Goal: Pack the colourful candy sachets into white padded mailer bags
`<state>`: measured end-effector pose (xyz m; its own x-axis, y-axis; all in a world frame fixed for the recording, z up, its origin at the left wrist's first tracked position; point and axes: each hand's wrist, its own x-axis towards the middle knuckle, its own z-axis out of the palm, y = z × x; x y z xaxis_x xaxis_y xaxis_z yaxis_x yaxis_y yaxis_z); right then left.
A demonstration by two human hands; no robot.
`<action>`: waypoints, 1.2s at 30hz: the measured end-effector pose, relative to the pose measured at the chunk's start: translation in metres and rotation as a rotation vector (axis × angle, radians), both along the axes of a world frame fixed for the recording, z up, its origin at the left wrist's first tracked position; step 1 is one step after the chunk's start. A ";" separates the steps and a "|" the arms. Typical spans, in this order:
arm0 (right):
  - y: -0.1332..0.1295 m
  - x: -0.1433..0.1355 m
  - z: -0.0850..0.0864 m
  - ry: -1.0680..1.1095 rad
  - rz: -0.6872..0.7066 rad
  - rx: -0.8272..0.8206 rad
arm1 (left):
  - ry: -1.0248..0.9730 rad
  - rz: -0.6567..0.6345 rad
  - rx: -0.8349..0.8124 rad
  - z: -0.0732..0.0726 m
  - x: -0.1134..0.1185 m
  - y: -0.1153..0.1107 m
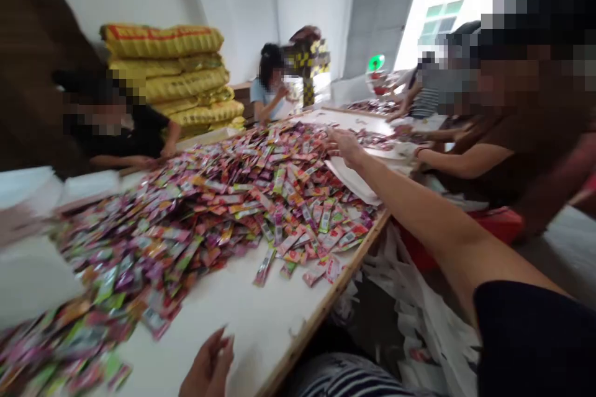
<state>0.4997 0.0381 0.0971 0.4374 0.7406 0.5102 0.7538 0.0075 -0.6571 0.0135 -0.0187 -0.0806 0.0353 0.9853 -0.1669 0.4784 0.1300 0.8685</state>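
A big heap of small, shiny, multicoloured sachets (233,198) covers much of the white tabletop (223,310). My right arm is stretched far across the right side of the table, and my right hand (345,147) is at the heap's far right part. Its fingers are extended and apart, with nothing clearly visible in them. Low in the view, near the front edge, my left hand (209,365) is over bare tabletop. Its fingers point up, loosely bent, and no object shows in them. A white sheet or tray (351,181) lies under my right forearm.
A wooden rim (326,304) edges the table. Co-workers sit at the left, far end and right. White containers (32,192) stand at left, yellow sacks (167,74) are stacked behind. White scraps (428,316) hang and lie below, near a red container (498,226).
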 end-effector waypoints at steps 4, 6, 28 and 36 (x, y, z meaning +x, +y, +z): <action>-0.004 -0.113 -0.094 0.051 0.294 -0.182 | 0.402 0.010 0.064 0.021 -0.022 0.025; -0.011 -0.170 -0.131 0.027 0.454 -0.252 | 0.619 0.073 0.213 0.026 -0.036 0.051; 0.003 -0.271 -0.218 -0.280 0.722 -0.443 | 0.717 -0.382 0.269 0.001 0.007 -0.040; -0.001 -0.268 -0.207 -0.202 0.901 -0.506 | 0.974 -0.464 0.342 0.020 -0.036 0.019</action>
<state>0.2315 0.0370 -0.1104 -0.4394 0.8967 0.0531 0.7019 0.3797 -0.6026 -0.0228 0.0000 -0.0610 0.4114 0.9102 -0.0475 0.9109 -0.4088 0.0559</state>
